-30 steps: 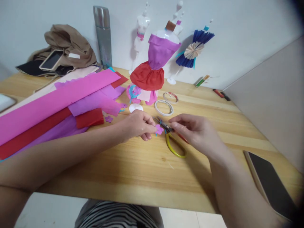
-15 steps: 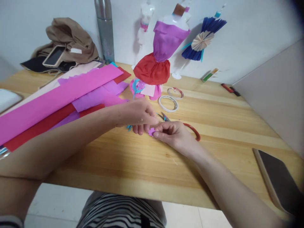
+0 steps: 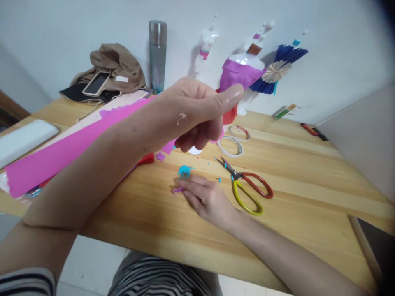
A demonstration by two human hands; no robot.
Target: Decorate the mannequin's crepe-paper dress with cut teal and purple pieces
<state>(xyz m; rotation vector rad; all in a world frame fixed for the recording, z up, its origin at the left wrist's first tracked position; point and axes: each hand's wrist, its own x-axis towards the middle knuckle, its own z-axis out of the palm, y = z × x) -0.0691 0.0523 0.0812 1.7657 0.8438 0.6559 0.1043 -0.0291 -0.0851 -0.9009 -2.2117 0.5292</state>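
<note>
The raised left hand (image 3: 200,115) curls under its straight thumb; I cannot tell what its grip holds. The right hand (image 3: 210,199), low over the grained wooden desk (image 3: 148,218), pinches a thin purple piece (image 3: 177,190) beside ragged cyan paper (image 3: 184,170).

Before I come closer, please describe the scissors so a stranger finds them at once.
Start at the wooden table, then find the right hand. The scissors lie to its right, in front of two rings. Unlike these, they have dark blades and one yellow, one red handle.
</note>
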